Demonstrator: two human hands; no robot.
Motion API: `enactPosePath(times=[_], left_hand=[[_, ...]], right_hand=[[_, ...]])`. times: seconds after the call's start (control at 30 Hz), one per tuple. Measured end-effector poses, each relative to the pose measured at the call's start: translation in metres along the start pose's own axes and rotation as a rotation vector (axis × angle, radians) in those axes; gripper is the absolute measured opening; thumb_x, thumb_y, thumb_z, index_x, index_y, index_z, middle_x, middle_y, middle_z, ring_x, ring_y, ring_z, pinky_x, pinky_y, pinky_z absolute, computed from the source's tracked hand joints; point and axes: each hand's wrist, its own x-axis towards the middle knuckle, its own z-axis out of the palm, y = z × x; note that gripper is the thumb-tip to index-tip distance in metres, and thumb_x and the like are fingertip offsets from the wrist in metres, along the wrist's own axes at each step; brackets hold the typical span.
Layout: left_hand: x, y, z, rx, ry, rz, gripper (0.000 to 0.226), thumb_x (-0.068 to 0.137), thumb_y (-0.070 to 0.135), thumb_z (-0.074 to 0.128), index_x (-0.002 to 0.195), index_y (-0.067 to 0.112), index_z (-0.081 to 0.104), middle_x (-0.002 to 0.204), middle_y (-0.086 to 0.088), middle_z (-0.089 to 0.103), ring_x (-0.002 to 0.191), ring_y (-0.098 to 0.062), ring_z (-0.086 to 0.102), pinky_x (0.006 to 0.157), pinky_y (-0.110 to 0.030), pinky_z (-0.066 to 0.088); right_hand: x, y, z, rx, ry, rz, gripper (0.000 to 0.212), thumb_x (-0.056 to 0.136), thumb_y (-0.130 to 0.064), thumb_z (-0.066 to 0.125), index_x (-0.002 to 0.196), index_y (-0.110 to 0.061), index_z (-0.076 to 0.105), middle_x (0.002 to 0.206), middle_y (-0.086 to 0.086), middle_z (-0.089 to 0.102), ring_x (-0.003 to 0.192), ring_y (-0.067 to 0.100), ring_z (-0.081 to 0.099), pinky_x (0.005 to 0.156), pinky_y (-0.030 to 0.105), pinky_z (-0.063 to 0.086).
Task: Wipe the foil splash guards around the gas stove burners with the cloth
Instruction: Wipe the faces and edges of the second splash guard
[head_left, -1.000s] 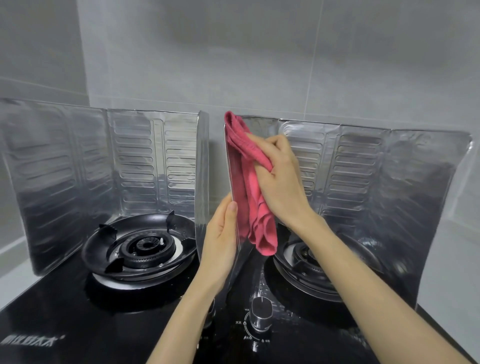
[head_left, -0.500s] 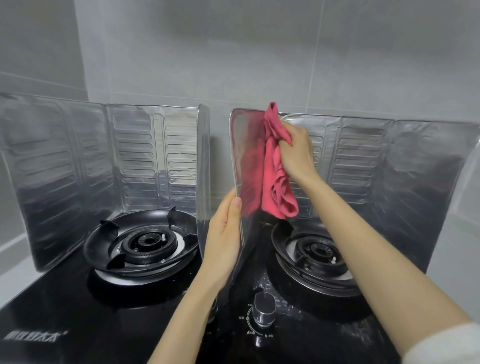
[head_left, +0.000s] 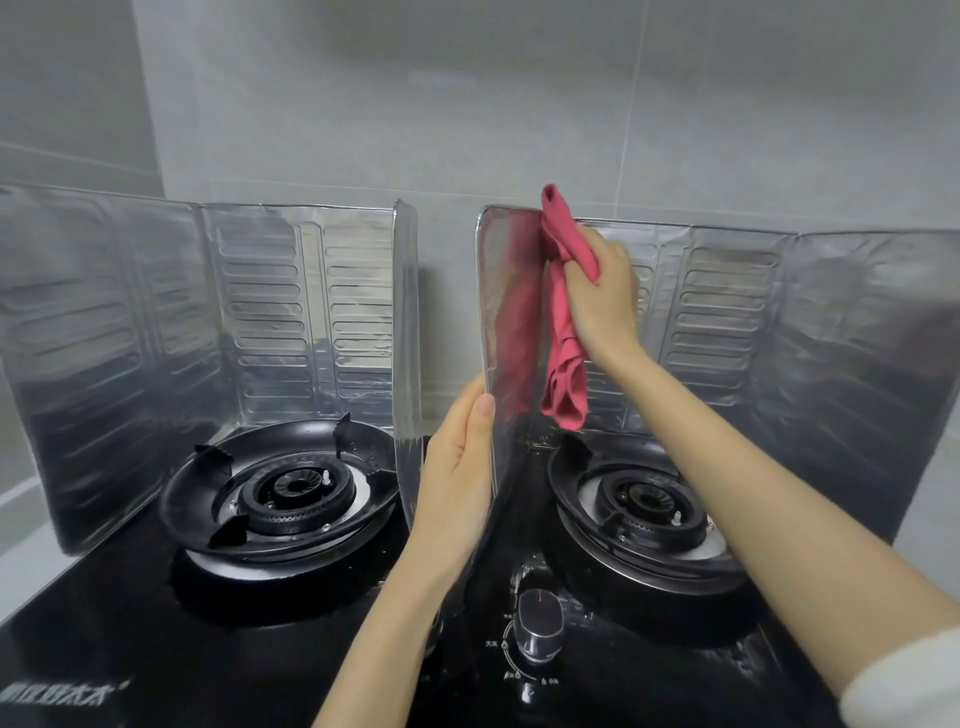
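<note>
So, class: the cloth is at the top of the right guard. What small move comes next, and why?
Probably draw the right hand and pink cloth down the right foil guard: the cloth is at its top edge, the panel lies below, and the left hand holds the side flap.

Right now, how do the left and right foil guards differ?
The left guard stands untouched; the left hand grips the near edge of the right guard, and the right hand holds the red cloth against its top. The right guard's side panel reflects pink; the left guard's is plain silver. Both are ribbed foil, folded in panels, standing on the black stovetop.
</note>
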Motion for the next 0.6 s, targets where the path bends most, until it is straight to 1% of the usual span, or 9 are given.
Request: enactPosePath(times=[0.03,0.07,0.13,0.17,0.23,0.3,0.4,0.5,0.6], left_hand=[[0.0,0.0,0.0,0.0,0.005,-0.003,0.038,0.101,0.026,0.034,0.138,0.029,0.043,0.137,0.024,0.046,0.121,0.023,0.037,0.1,0.002,0.027],[0.0,0.001,0.001,-0.001,0.012,-0.007,0.036,0.101,0.026,0.034,0.135,0.034,0.043,0.132,0.028,0.047,0.115,0.028,0.037,0.095,0.006,0.027],[0.0,0.003,0.002,-0.007,0.018,-0.01,0.031,0.101,0.025,0.034,0.125,0.042,0.043,0.123,0.035,0.047,0.108,0.032,0.039,0.09,0.007,0.028],[0.0,0.003,0.001,-0.016,0.021,-0.002,0.031,0.101,0.024,0.034,0.125,0.041,0.044,0.125,0.032,0.049,0.112,0.028,0.041,0.094,0.004,0.03],[0.001,0.001,0.001,-0.039,0.012,0.018,0.037,0.101,0.026,0.034,0.136,0.028,0.046,0.135,0.018,0.052,0.124,0.013,0.043,0.108,-0.011,0.031],[0.0,0.003,0.0,-0.056,0.002,0.031,0.04,0.101,0.026,0.034,0.139,0.022,0.045,0.137,0.013,0.053,0.128,0.004,0.044,0.113,-0.024,0.032],[-0.001,0.004,0.001,-0.083,0.006,0.052,0.037,0.101,0.023,0.034,0.135,0.026,0.048,0.133,0.012,0.057,0.125,0.001,0.049,0.111,-0.03,0.036],[-0.002,0.004,0.001,-0.093,0.013,0.048,0.036,0.101,0.024,0.035,0.133,0.028,0.05,0.13,0.011,0.06,0.123,-0.001,0.052,0.111,-0.035,0.037],[-0.003,0.004,0.002,-0.086,0.012,0.034,0.033,0.1,0.026,0.036,0.129,0.035,0.049,0.13,0.015,0.059,0.123,0.002,0.05,0.111,-0.033,0.036]], right_hand=[[-0.009,-0.008,-0.002,0.013,0.012,-0.066,0.04,0.081,-0.011,0.046,0.113,-0.026,0.066,0.094,0.008,0.061,0.08,0.005,0.045,0.067,0.007,0.033],[-0.018,-0.017,-0.003,0.033,0.027,-0.117,0.043,0.081,-0.01,0.048,0.118,-0.024,0.065,0.095,0.01,0.06,0.079,0.005,0.046,0.069,0.006,0.034],[-0.035,-0.031,-0.006,0.072,0.056,-0.201,0.044,0.081,-0.009,0.05,0.122,-0.02,0.063,0.095,0.01,0.057,0.079,0.007,0.049,0.072,0.008,0.036],[-0.044,-0.038,-0.007,0.082,0.067,-0.242,0.044,0.081,-0.008,0.05,0.122,-0.02,0.063,0.093,0.007,0.055,0.078,0.008,0.05,0.071,0.01,0.038],[-0.057,-0.048,-0.009,0.073,0.075,-0.331,0.045,0.081,-0.01,0.049,0.123,-0.022,0.063,0.09,-0.001,0.048,0.074,0.007,0.049,0.067,0.016,0.041],[-0.067,-0.055,-0.01,0.042,0.067,-0.407,0.045,0.081,-0.014,0.048,0.123,-0.022,0.063,0.091,-0.003,0.045,0.073,0.008,0.049,0.063,0.023,0.045],[-0.076,-0.06,-0.011,-0.018,0.065,-0.486,0.044,0.082,-0.014,0.05,0.124,-0.022,0.063,0.093,0.001,0.05,0.071,0.013,0.052,0.058,0.033,0.05],[-0.078,-0.059,-0.011,-0.071,0.071,-0.529,0.045,0.081,-0.014,0.051,0.124,-0.024,0.062,0.095,0.004,0.053,0.07,0.013,0.052,0.054,0.031,0.05],[-0.071,-0.055,-0.011,-0.084,0.074,-0.492,0.047,0.081,-0.013,0.051,0.125,-0.025,0.062,0.096,0.004,0.052,0.07,0.012,0.05,0.053,0.032,0.049]])
